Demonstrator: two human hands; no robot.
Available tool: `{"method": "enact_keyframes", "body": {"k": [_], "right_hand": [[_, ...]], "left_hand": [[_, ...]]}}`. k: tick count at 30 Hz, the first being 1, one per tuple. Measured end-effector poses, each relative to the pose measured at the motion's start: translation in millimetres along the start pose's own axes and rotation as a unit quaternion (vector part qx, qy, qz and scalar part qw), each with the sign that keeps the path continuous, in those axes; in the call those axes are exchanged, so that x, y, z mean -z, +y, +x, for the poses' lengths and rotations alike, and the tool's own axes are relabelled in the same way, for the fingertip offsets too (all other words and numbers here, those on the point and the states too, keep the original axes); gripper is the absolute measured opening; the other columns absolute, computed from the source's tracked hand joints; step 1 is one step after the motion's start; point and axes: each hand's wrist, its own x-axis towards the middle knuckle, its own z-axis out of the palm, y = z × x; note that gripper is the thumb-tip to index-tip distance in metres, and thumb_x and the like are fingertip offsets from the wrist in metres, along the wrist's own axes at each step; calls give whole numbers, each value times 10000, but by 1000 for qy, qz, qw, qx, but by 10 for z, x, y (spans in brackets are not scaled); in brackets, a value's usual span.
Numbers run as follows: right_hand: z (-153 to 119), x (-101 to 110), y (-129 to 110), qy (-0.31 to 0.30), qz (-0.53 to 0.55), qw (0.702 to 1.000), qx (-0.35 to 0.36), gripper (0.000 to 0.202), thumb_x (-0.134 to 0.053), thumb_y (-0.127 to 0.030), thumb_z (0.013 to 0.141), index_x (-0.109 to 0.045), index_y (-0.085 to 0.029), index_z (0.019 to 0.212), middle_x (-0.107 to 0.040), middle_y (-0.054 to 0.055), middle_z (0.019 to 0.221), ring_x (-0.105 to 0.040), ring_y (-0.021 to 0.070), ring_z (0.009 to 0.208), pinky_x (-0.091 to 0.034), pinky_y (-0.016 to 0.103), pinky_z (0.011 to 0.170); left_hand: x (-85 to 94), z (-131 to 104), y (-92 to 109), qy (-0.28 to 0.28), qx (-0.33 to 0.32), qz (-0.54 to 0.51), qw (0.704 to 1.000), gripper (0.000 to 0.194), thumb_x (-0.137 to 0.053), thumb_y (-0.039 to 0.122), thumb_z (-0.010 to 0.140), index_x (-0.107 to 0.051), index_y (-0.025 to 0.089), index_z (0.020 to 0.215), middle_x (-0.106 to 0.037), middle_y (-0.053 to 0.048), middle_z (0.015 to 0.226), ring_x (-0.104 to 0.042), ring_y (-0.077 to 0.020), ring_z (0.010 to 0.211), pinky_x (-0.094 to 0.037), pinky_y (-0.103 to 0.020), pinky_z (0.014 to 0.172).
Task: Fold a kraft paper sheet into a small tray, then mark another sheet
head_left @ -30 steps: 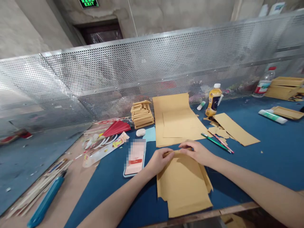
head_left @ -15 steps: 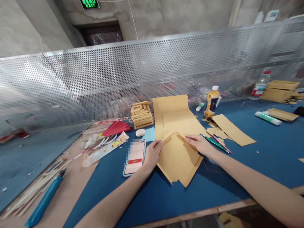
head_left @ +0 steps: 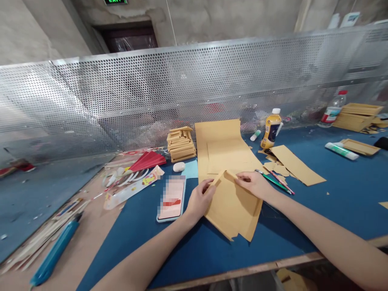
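At the table (head_left: 348,198), left grip (head_left: 200,198) and right grip (head_left: 255,186) hold paper (head_left: 233,210)

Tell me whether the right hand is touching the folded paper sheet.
Touching. The head view shows the right hand with its thumb and fingers on the folded paper sheet, at its raised far edge.

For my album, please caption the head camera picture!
Left hand and right hand hold folded brown paper at a blue table.

The folded paper (head_left: 235,206) is tan, the mat (head_left: 306,226) blue, the tool (head_left: 57,254) teal, the pen (head_left: 275,182) green, the panel (head_left: 182,87) silver, patterned with dark holes.
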Motion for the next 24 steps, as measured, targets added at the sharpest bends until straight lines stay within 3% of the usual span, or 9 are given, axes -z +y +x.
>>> {"method": "enact_keyframes", "body": {"k": [7,17,24], "right_hand": [[28,-42,37,4,24,1000,1,374,-674,-361,727,-664,-164,1044,-712,72,928,-659,210,798,-512,336,733],[63,-49,96,-15,51,998,22,342,-758,-352,649,-590,-168,884,-630,13,812,-587,143,674,-481,293,642],[33,-59,15,-1,31,999,11,280,-702,-388,705,-636,-162,856,-670,41,824,-600,155,702,-478,308,674]], "left_hand": [[12,36,27,-18,2,-24,1000,403,-564,409,821,-613,137,1115,-699,-71,944,-663,-215,869,-505,-273,734],[12,38,15,-46,-21,-48,998,379,-568,402,816,-612,165,1109,-677,-76,1079,-648,-223,961,-506,-295,808],[5,33,22,-44,-25,-47,998,368,-559,379,811,-613,157,1099,-676,-84,1089,-646,-232,976,-506,-306,819]]}}
